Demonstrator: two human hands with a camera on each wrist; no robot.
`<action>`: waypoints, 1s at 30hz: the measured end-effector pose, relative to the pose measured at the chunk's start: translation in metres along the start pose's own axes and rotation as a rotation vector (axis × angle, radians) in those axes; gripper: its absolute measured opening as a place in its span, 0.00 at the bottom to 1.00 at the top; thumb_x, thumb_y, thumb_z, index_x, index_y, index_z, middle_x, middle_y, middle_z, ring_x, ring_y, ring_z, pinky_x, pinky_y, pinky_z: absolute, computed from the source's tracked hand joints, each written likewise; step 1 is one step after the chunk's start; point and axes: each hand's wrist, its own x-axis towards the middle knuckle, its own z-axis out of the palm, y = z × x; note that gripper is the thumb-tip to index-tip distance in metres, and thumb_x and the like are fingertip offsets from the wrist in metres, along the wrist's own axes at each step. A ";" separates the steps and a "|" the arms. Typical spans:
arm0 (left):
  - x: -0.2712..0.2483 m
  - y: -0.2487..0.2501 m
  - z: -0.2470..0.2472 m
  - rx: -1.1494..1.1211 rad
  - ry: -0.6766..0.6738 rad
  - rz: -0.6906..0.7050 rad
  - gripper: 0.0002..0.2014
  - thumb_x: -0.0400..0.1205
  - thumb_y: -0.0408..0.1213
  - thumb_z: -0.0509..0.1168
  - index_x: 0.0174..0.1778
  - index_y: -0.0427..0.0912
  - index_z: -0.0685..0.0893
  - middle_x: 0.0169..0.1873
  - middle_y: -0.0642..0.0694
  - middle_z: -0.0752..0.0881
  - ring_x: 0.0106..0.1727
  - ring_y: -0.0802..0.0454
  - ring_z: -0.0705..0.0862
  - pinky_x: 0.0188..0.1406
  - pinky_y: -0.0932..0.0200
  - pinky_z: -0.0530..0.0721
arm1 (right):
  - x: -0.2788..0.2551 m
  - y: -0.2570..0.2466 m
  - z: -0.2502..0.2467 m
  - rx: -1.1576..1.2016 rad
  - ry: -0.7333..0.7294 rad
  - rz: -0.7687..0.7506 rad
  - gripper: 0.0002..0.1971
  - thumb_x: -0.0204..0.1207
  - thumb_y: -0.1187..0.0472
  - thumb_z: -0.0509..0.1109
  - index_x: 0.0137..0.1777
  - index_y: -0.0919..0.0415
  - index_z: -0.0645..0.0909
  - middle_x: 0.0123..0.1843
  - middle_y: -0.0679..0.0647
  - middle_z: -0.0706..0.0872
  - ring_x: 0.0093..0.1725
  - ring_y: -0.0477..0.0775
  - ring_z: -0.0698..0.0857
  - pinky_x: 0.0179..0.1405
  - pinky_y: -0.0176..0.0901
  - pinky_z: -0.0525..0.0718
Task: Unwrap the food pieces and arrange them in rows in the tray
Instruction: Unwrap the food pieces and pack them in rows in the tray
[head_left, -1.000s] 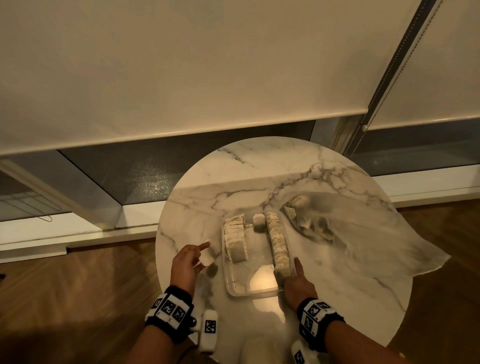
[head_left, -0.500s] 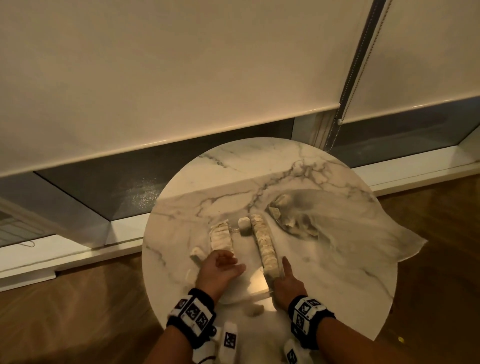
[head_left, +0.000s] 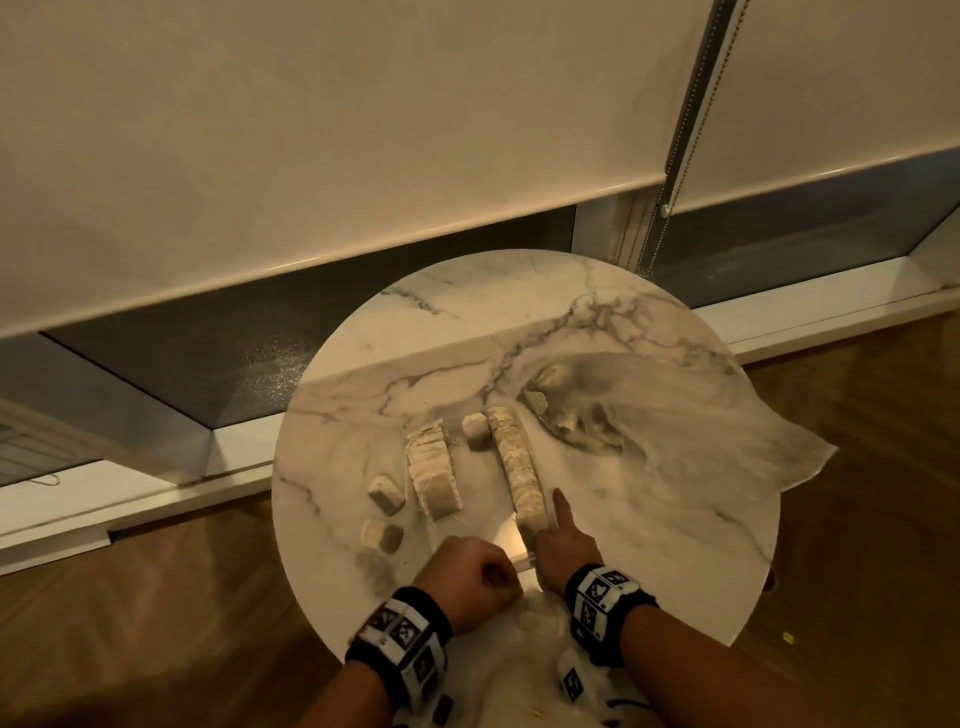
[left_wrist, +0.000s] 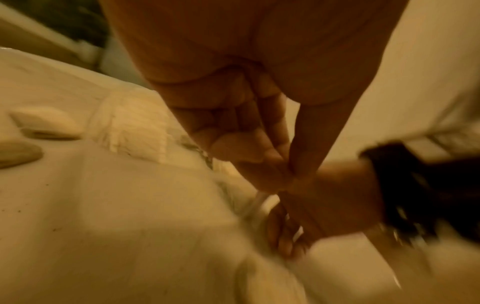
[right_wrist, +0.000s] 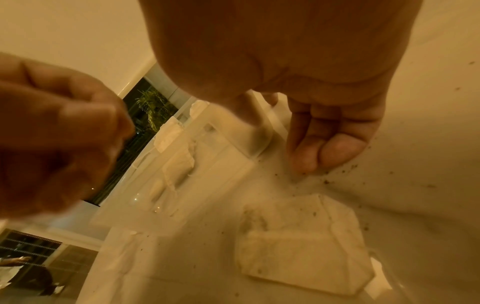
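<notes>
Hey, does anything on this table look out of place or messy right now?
Yes. Two loose pieces lie on the marble table left of the clear tray, outside its rows. Dark crumbs speckle the tabletop by the right hand.

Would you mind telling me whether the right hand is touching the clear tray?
Touching. In the head view the right hand lies against the right rim of the clear tray, index finger stretched along the right-hand row of food pieces.
</notes>
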 end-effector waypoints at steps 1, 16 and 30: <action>-0.001 0.003 0.010 0.109 -0.047 0.046 0.07 0.78 0.43 0.71 0.49 0.50 0.92 0.45 0.53 0.91 0.45 0.59 0.88 0.53 0.61 0.86 | -0.001 0.000 -0.002 0.025 -0.022 0.027 0.35 0.84 0.44 0.55 0.87 0.42 0.44 0.72 0.61 0.81 0.52 0.63 0.82 0.51 0.47 0.78; 0.015 -0.017 0.088 0.880 -0.101 0.314 0.12 0.81 0.46 0.67 0.58 0.46 0.84 0.50 0.43 0.86 0.50 0.41 0.85 0.40 0.47 0.84 | -0.010 -0.003 -0.013 0.150 -0.046 0.044 0.37 0.83 0.48 0.58 0.87 0.37 0.41 0.61 0.67 0.85 0.53 0.66 0.85 0.55 0.52 0.84; -0.007 0.010 0.019 -0.839 0.282 -0.204 0.05 0.83 0.33 0.69 0.53 0.42 0.87 0.43 0.44 0.90 0.40 0.52 0.88 0.34 0.59 0.86 | -0.009 0.000 -0.012 0.194 -0.048 0.034 0.37 0.83 0.48 0.59 0.86 0.35 0.42 0.65 0.66 0.84 0.58 0.68 0.85 0.61 0.55 0.83</action>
